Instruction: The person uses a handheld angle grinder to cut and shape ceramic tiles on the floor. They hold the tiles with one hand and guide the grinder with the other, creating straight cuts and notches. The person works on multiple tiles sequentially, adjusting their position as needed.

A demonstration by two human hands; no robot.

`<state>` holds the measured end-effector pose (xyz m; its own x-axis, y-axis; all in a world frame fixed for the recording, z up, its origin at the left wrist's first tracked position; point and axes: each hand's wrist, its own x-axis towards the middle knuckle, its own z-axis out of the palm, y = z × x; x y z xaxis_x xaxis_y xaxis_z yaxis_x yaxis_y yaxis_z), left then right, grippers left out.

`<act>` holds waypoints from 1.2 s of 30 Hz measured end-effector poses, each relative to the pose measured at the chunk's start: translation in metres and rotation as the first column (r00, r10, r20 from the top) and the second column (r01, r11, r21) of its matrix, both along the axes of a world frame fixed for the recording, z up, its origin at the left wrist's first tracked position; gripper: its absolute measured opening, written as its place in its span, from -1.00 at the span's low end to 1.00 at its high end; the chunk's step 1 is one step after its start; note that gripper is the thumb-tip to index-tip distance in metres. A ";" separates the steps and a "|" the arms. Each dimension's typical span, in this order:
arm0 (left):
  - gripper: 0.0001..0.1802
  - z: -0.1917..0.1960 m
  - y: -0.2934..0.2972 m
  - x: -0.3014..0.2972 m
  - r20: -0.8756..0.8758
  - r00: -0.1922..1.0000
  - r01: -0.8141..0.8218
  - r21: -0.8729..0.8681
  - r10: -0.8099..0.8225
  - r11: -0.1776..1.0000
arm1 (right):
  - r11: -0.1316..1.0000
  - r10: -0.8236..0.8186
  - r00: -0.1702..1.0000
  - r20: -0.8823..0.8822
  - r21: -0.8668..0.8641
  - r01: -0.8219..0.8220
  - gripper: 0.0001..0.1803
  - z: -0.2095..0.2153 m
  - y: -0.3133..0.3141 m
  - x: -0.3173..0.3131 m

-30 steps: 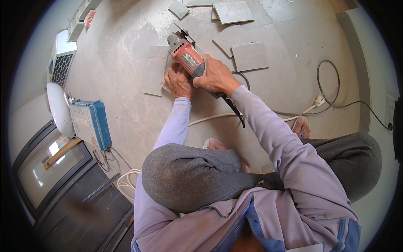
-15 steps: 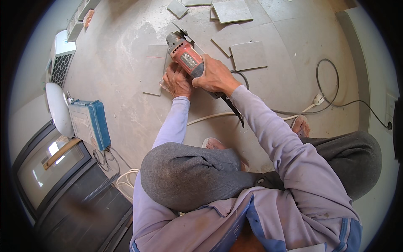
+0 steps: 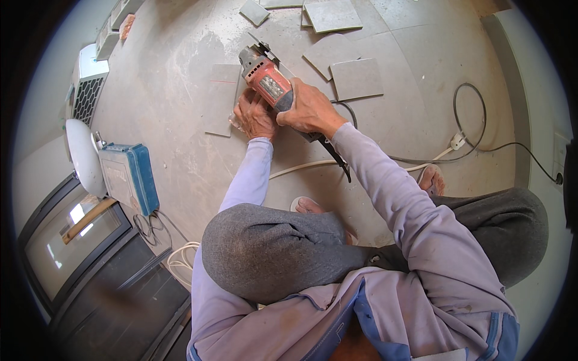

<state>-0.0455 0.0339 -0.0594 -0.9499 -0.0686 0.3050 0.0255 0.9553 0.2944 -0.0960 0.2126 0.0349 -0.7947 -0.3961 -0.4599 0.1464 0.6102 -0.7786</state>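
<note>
My right hand (image 3: 308, 107) wraps round the body of a red and grey angle grinder (image 3: 268, 83). The grinder's head and disc (image 3: 264, 47) point away from me, up and to the left. Under it a grey tile (image 3: 285, 70) shows only in part along its edges. My left hand (image 3: 255, 114) is closed with bent fingers at that tile's near left edge, close against the grinder; its grip is partly hidden. Beside it on the left, another flat grey tile (image 3: 219, 99) bears a thin red line. Whether the disc touches the tile cannot be made out.
Grey tile pieces (image 3: 357, 79) lie right of the grinder, with more tiles (image 3: 333, 16) at the far side. A black cord (image 3: 484, 114) and white cable (image 3: 307, 167) cross the floor, meeting at a plug (image 3: 457, 142). A blue tool case (image 3: 142, 179) stands at left.
</note>
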 end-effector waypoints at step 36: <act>-0.67 -0.002 0.000 0.002 0.036 0.999 0.012 0.040 -0.013 0.999 | 0.999 -0.027 0.997 -0.071 -0.041 0.025 -0.27 -0.009 0.003 0.002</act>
<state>-0.0439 0.0338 -0.0613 -0.9612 -0.0679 0.2675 0.0260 0.9427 0.3327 -0.0938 0.2151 0.0262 -0.8353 -0.3918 -0.3856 0.1048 0.5751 -0.8113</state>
